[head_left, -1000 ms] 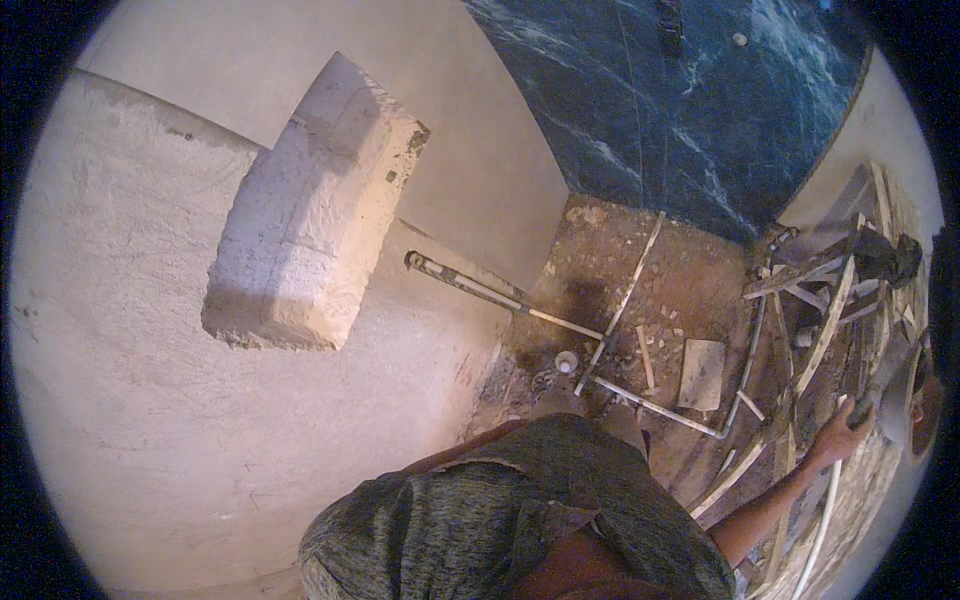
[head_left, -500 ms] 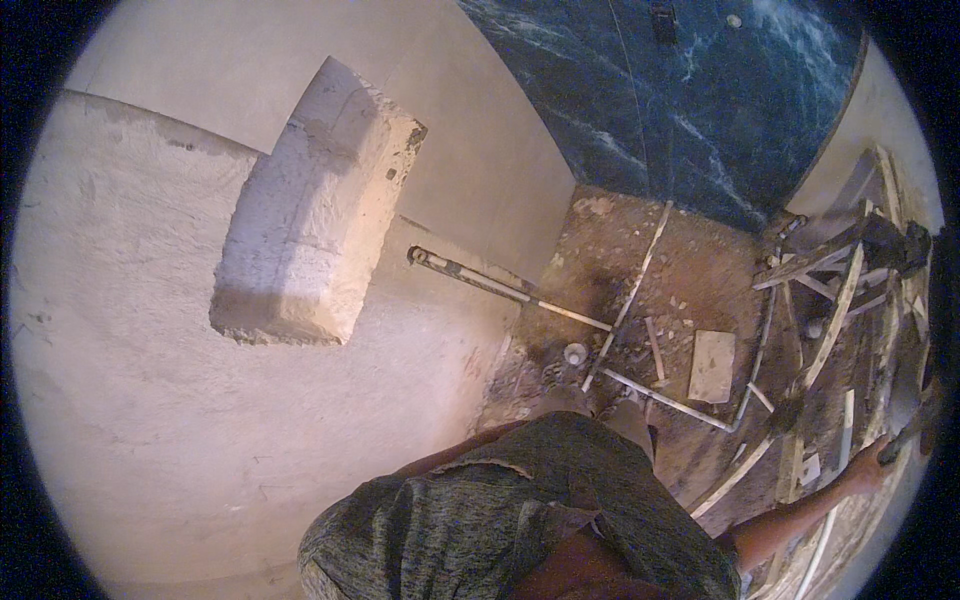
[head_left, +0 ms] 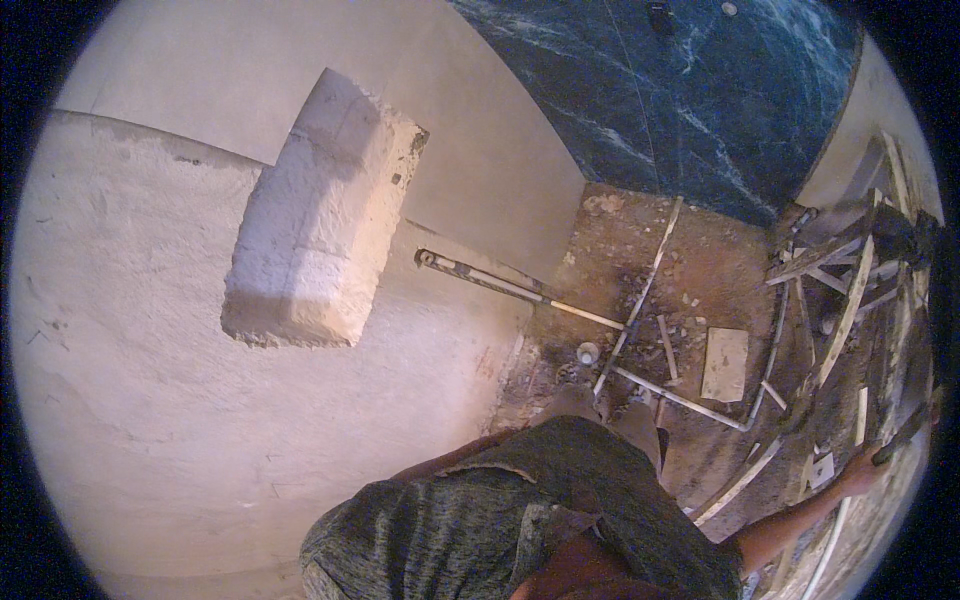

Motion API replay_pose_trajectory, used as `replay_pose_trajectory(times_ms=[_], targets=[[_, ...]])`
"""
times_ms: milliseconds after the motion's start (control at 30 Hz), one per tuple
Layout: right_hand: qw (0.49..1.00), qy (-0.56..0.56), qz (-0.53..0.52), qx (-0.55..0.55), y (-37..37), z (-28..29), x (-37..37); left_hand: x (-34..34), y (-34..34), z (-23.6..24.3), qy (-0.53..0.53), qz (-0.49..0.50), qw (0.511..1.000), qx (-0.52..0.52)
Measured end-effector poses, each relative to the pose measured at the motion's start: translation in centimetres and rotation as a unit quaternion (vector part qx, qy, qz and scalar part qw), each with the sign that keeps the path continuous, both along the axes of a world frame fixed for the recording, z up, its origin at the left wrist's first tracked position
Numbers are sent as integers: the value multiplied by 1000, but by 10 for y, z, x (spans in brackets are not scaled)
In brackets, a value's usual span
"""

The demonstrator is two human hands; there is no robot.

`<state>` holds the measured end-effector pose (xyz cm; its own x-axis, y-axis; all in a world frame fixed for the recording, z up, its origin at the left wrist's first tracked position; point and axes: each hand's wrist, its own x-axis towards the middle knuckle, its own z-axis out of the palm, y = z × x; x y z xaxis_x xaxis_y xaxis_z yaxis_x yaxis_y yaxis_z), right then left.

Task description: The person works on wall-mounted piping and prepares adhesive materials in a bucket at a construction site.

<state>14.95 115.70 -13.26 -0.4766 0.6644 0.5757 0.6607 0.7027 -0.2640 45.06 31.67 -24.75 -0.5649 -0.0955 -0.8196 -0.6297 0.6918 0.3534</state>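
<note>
At the lower right edge, my right arm reaches out to the side. My right hand (head_left: pixel 861 471) is closed around the end of a dark-handled tool (head_left: pixel 900 441), whose far part fades into the dark rim, so its exact kind does not show. The pale, rough wall surface at the far right is just beyond it. Only a strip of my left arm (head_left: pixel 465 452) shows beside my grey shirt (head_left: pixel 440 520). My left hand is hidden behind my body.
A thick plastered block (head_left: pixel 310 220) juts from the left wall. White pipes (head_left: pixel 640 285) cross the rubble floor, with a pale tile (head_left: pixel 724 364) and a small white pipe end (head_left: pixel 587 353). Wooden boards (head_left: pixel 848 300) lean at the right. Blue marbled panels (head_left: pixel 680 100) cover the far wall.
The view has shifted a little, so the wall, floor and pipes sit slightly farther right. My right hand has drawn slightly inward, still holding the dark-handled tool.
</note>
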Motion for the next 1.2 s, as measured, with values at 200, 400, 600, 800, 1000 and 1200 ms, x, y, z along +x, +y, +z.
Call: replay_pose_trajectory(times_ms=[200, 400, 600, 800, 1000, 1200], targets=[[998, -33, -30, -32, -10, 7, -3, 4, 1, -1, -4, 0, 1000, 1], [998, -35, -46, 0, -14, 7, -7, 13, 4, 2, -7, 2, 1000, 0], [999, -22, -47, 15, -35, 24, -6, 8, 1, 4, -6, -7, 1000, 1], [999, -9, -27, 43, -37, 25, -8, 15, 0, -1, -3, -11, 1000, 4], [998, -49, -37, 19, -31, 24, -10, 10, -2, -3, 1, -18, 1000, 10], [998, 27, -2, 63, 2, 5, -6, -8, -4, -9, 18, -33, 999, 18]])
